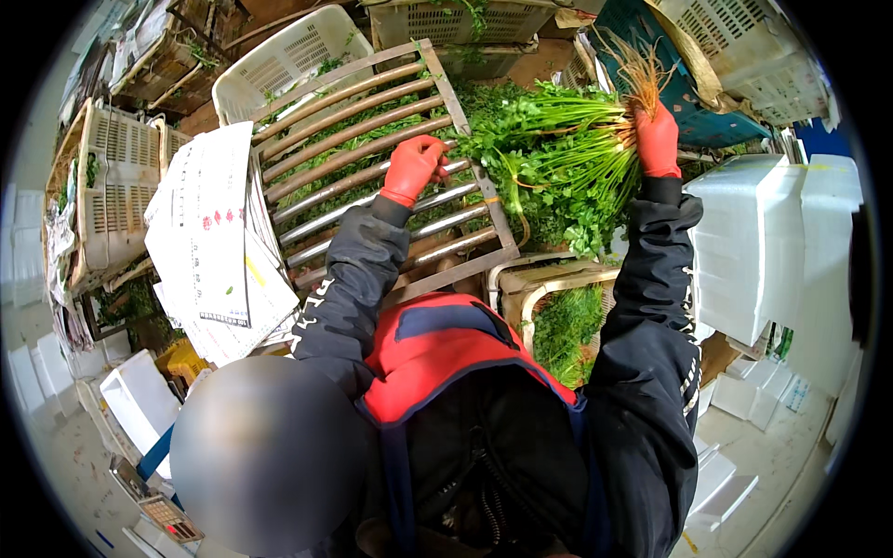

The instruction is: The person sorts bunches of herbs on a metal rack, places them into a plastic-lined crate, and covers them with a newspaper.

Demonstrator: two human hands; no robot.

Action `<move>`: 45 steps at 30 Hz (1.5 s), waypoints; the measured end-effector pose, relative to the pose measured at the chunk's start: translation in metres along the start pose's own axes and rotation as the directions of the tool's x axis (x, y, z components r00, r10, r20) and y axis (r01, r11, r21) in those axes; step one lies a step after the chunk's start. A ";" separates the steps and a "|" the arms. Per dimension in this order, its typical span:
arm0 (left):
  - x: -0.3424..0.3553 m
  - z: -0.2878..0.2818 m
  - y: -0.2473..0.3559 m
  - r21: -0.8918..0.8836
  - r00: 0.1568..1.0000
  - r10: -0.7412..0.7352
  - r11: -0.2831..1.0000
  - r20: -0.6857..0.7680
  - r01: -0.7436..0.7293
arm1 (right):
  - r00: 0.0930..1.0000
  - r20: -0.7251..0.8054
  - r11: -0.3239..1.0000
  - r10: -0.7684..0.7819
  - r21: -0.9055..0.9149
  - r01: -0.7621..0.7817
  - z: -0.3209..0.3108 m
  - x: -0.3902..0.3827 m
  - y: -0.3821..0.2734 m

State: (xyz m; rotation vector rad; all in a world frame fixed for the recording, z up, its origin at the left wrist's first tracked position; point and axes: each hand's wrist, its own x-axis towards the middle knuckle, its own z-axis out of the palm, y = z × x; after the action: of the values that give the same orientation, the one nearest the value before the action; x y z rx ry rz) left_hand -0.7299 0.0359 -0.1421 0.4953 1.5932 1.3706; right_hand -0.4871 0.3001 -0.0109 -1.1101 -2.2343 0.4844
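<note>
Held up at the right, my right hand (657, 141) in a red glove is closed around the root end of a bunch of leafy green herbs (572, 153), which looks like coriander. Its brown roots (642, 70) stick up above the fist, and the stems and leaves spread out to the left. My left hand (416, 170), also red-gloved, is over a slatted metal rack (381, 163) with its fingers curled together near the leaf tips. Whether anything is pinched in those fingers is too small to tell. Loose greens lie under the slats.
Printed white sheets (209, 232) are stacked on the rack's left side. A white plastic crate (298, 60) stands behind it, and a beige crate (121, 177) farther left. White foam boxes (744, 246) stand at the right. Close to my body, another crate (521, 288) holds feathery greens (567, 325).
</note>
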 end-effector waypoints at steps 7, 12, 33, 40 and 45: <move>-0.025 0.057 0.004 0.661 0.629 0.756 0.381 0.181 -0.647 | 1.000 0.023 0.999 0.014 0.043 -0.015 0.000 0.006 0.000; -0.020 0.077 0.002 0.742 0.660 0.658 0.224 0.363 -0.632 | 0.999 0.042 0.994 0.035 0.103 -0.039 0.006 0.005 -0.003; -0.019 0.041 -0.046 0.660 0.368 0.684 -0.222 0.630 -0.718 | 0.980 0.145 0.873 0.139 0.450 -0.190 0.009 -0.007 -0.005; -0.002 0.048 -0.066 0.630 0.435 0.536 -0.253 0.723 -0.734 | 0.972 0.204 0.845 0.119 0.493 -0.207 0.025 -0.014 -0.009; 0.003 0.054 -0.069 0.659 0.429 0.615 -0.204 0.662 -0.724 | 0.982 0.144 0.954 0.122 0.257 -0.156 0.045 -0.014 0.011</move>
State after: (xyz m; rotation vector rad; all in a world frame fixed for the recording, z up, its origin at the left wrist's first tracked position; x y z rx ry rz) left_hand -0.6679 0.0470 -0.2034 2.5467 1.9753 0.7519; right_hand -0.5030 0.2922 -0.0564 -1.1237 -2.1244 0.9111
